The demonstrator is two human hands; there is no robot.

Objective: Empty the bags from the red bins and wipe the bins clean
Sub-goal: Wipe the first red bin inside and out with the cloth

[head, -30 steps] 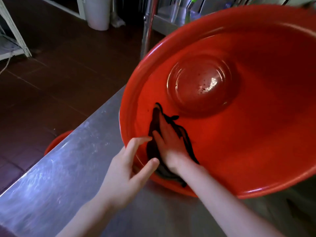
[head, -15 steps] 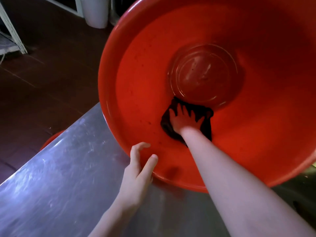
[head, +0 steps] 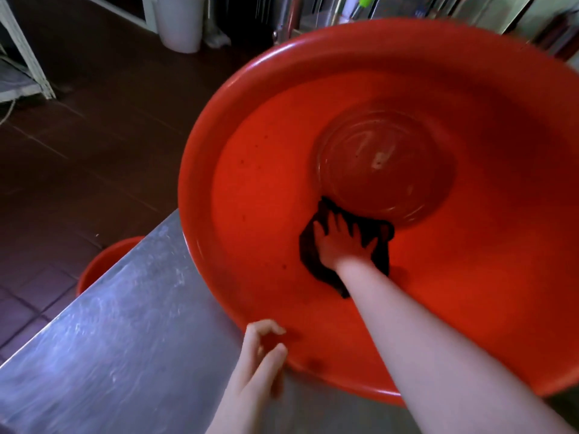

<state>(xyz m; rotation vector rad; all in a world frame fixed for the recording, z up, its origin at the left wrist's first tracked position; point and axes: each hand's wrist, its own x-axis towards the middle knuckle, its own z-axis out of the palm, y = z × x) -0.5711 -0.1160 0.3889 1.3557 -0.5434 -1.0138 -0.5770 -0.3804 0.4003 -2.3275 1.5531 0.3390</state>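
Note:
A large red bin (head: pixel 260 189) lies tipped on its side on a steel counter, its mouth facing me and its round bottom showing deep inside. My right hand (head: pixel 341 242) reaches into it and presses a dark cloth (head: pixel 310 264) flat against the lower inner wall, just below the bottom's edge, fingers spread. My left hand (head: pixel 257 371) rests at the bin's near rim with thumb and fingers curled loosely on it. Small dark specks dot the left inner wall.
The steel counter (head: pixel 125 333) runs from lower left under the bin. A second red bin (head: pixel 100 264) pokes out on the brown tiled floor past the counter's edge. A white container (head: pixel 180 23) and a white rack (head: pixel 22 57) stand at the back.
My right hand has slid the cloth from the near left wall deeper in, toward the bin's bottom. The bin has turned its mouth more toward me, and my left hand has shifted along the rim.

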